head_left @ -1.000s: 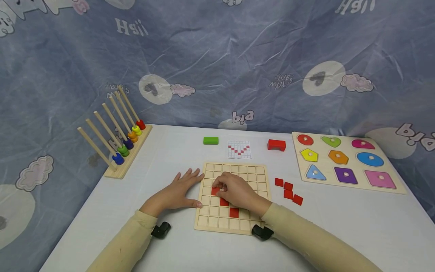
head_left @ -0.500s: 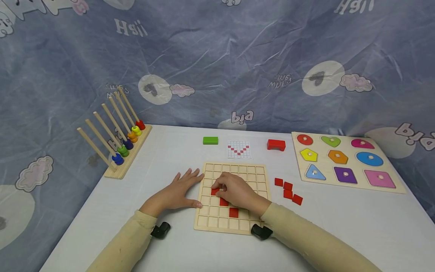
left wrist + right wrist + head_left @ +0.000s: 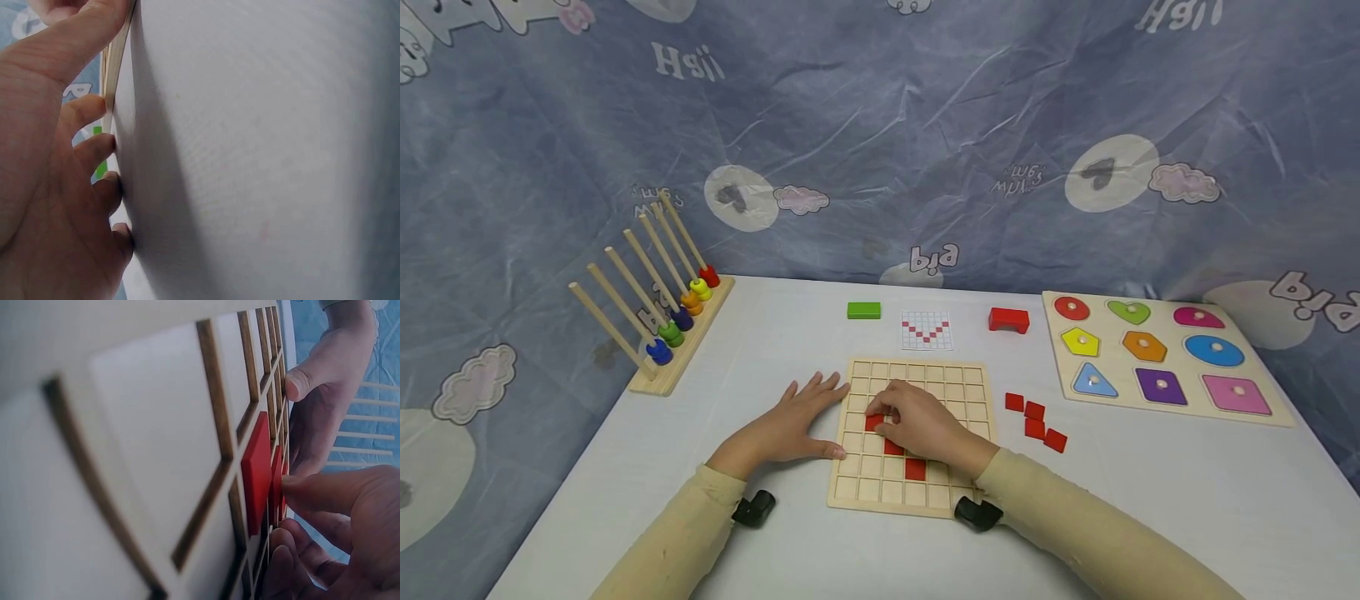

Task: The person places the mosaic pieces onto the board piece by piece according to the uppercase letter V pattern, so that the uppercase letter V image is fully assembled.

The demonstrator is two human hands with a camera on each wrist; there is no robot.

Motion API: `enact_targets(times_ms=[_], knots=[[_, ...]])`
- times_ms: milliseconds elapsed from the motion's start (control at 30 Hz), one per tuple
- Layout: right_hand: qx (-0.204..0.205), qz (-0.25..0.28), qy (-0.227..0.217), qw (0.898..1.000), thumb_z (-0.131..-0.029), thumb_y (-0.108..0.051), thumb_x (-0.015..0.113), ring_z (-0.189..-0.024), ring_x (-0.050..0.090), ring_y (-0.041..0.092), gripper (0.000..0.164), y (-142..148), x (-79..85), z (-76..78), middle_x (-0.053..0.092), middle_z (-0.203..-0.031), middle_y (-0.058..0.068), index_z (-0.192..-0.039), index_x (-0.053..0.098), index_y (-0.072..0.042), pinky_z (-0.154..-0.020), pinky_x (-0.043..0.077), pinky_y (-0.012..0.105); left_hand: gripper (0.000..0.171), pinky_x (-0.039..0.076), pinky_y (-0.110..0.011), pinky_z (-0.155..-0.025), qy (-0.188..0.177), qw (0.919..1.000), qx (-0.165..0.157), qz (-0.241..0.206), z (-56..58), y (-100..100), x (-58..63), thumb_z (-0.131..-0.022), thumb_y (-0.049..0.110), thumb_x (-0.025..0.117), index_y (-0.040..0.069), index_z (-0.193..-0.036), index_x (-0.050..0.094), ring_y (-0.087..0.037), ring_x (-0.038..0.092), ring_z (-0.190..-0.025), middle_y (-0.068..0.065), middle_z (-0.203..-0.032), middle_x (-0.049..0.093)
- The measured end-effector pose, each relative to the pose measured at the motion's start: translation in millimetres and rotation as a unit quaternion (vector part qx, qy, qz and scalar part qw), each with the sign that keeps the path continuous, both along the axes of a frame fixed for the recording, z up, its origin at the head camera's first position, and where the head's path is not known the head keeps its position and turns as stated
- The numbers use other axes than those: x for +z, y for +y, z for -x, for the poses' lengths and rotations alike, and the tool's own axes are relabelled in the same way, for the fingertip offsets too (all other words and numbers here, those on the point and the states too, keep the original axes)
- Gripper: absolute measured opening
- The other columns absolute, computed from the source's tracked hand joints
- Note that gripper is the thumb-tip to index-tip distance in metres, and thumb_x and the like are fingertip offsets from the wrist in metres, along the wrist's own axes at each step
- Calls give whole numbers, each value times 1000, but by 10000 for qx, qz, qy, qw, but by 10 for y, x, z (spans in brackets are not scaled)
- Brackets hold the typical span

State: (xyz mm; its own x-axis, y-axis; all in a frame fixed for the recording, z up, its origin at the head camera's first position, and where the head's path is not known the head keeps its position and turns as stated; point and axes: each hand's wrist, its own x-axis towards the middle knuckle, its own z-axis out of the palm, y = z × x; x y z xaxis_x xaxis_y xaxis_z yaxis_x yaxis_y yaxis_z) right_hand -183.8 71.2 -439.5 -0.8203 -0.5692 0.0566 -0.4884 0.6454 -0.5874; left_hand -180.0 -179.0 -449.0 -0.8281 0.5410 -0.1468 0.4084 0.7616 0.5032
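Where hands (image 3: pixel 793 425) (image 3: pixel 925 427) nearly meet, tile (image 3: pixel 873 423) lies.

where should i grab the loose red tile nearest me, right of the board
Probably by its near and far edges, with the right hand pinching from above and coming from the right: the red tile lies flat with no knob showing, and the neighbouring tile sits close by its left edge.

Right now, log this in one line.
left grip: touching grid board, left edge; right grip: pinching leftmost red tile; on board: three red tiles visible; loose tiles: four, right of board
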Motion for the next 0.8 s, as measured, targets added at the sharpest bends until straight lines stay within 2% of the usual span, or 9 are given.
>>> enact_targets(times_ms=[267, 567, 800], knots=[[-73, 82, -205, 9997, -89, -12, 77, -81, 54, 12, 26, 24, 20, -4, 60, -96, -1, -114, 72, -13, -72, 48, 28, 103, 4, -62, -123, -4, 10000, 35, -9, 4, 4, -4, -80, 55, 81, 14, -161, 33, -36, 7, -156, -12, -168, 20], [5, 309, -357, 9989, -91, -12, 74, -84, 57, 13, 21, 150, 32, -5, 60, -96, -2, -112, 73, -15, -76, 50, 27, 103, 4, -60, -123, -22, 10000, 61, 13, 14, 2, -16, -79, 55, 82, 15, -161, 33, -36, 7, -156, -11, -169, 20], [81, 431, -354, 9984, -92, -14, 74, -83, 57, 13, 18, 245, 13, -48, 59, -93, -3, -110, 73, -14, -74, 51, 24, 103, 4, -61, -123, -58, 10000, 64, -21, 0, 2, 3, -80, 53, 82, 14, -161, 33, -36, 7, -156, -12, -168, 19]])
